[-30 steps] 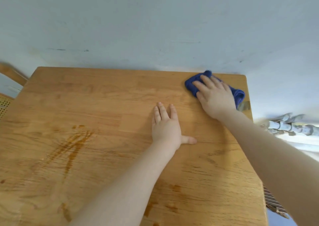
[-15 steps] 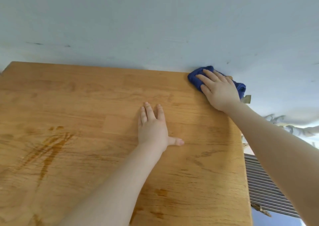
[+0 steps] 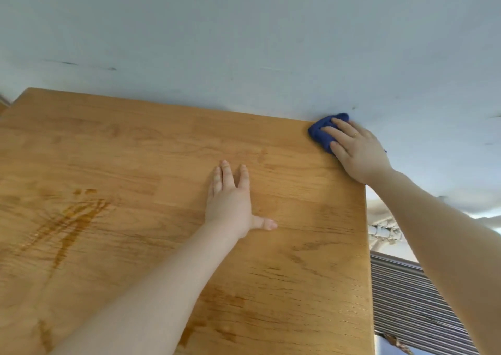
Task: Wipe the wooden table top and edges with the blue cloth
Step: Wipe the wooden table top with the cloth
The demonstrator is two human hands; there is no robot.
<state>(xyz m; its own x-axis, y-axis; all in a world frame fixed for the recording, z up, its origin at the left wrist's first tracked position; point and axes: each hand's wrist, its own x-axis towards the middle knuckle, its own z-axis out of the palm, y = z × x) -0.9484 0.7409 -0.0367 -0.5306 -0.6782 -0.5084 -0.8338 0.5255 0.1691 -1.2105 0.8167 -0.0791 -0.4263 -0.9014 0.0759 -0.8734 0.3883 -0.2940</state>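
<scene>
Starting closest to the camera, both bare forearms reach in from the bottom edge over the wooden bench (image 3: pixel 141 143), which fills most of the frame and has darker brownish streaks on its left side (image 3: pixel 70 219). Left hand (image 3: pixel 230 200) lies palm down around the middle of the bench, fingers (image 3: pixel 225 173) straight and mostly together with a small gap before the index finger, thumb stuck out sideways to the right, not gripping anything. Off the right edge of the bench you can see some striped ribbed material (image 3: pixel 406 300) lower down and pale pipes (image 3: pixel 385 231) just above it. Further out, the right hand (image 3: pixel 357 151) sits on the far right corner, pressing flat on the blue cloth (image 3: pixel 322 132), fingers (image 3: pixel 339 131) laid out loosely over the top of it, a thin ring on one of them. Cloth is bunched up right at the corner where the bench meets the pale blue-grey wall (image 3: pixel 244 43), mostly covered by the hand. Wall has a few dark scuffs and fills the whole top half
</scene>
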